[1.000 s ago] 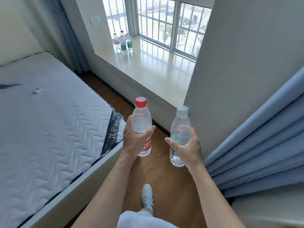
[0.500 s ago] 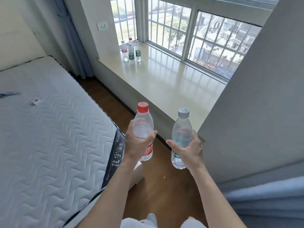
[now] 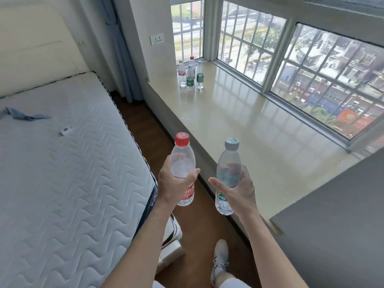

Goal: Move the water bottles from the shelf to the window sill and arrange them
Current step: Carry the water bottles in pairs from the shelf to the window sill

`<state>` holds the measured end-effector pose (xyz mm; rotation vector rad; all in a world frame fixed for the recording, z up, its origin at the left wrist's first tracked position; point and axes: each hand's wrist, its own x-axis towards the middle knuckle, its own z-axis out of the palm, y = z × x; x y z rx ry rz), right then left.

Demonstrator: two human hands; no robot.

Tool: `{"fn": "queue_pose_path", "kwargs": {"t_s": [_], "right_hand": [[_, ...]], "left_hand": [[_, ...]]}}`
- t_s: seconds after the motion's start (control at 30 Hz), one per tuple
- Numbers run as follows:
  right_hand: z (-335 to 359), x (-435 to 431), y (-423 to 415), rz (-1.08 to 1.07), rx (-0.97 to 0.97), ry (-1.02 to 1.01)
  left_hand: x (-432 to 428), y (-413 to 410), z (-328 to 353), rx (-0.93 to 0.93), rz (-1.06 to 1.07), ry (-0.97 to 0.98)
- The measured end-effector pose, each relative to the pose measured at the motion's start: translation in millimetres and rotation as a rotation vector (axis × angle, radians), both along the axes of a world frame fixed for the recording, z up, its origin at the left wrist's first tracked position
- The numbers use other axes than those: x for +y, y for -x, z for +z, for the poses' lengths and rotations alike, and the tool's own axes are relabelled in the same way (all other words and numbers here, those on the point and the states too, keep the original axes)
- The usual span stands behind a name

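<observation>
Far ahead of your fingers [image 3: 192, 176], a bottle cluster [image 3: 190, 76] stands on the window sill [image 3: 249, 132]. Left hand [image 3: 176, 186] clamps the red-capped bottle [image 3: 182, 156], right hand [image 3: 239, 194] the grey-capped bottle [image 3: 228, 161]; set both upright beside it.

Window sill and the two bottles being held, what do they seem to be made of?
Window sill: likely polished stone or a stone-like slab, beige and glossy; it mirrors the window. Red-capped bottle and grey-capped bottle: thin clear plastic, with see-through walls and printed labels.
</observation>
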<state>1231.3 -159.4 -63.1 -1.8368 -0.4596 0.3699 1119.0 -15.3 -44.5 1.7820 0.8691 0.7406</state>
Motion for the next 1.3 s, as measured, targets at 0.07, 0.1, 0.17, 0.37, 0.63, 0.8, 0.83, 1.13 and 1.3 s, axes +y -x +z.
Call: {"fn": "queue_pose_path", "kwargs": {"t_s": [0.07, 0.1, 0.17, 0.37, 0.63, 0.8, 0.83, 1.13, 1.3], "right_hand": [[3, 20, -33, 0.050, -0.009, 0.004], [4, 29, -49, 0.083, -0.017, 0.014], [10, 48, -77, 0.149, -0.024, 0.027], [22, 108, -141, 0.279, -0.040, -0.013], [17, 188, -169, 0.433, -0.055, -0.008], [10, 248, -186, 0.484, -0.063, 0.006], [9, 263, -191, 0.484, -0.065, 0.007], [21, 443, -229, 0.481, -0.110, 0.014], [30, 530, -245, 0.469, -0.123, -0.023]], "left_hand": [[16, -29, 2, -0.006, 0.041, 0.015], [23, -43, 4, -0.008, 0.059, 0.023], [36, -67, 9, -0.013, 0.099, 0.033], [76, -112, 23, -0.047, 0.253, -0.005], [134, -127, 24, -0.031, 0.389, -0.014], [186, -139, 22, -0.066, 0.450, 0.030], [200, -143, 21, -0.066, 0.455, 0.033], [373, -178, 27, -0.086, 0.450, 0.038], [462, -191, 32, -0.089, 0.406, 0.054]]}}
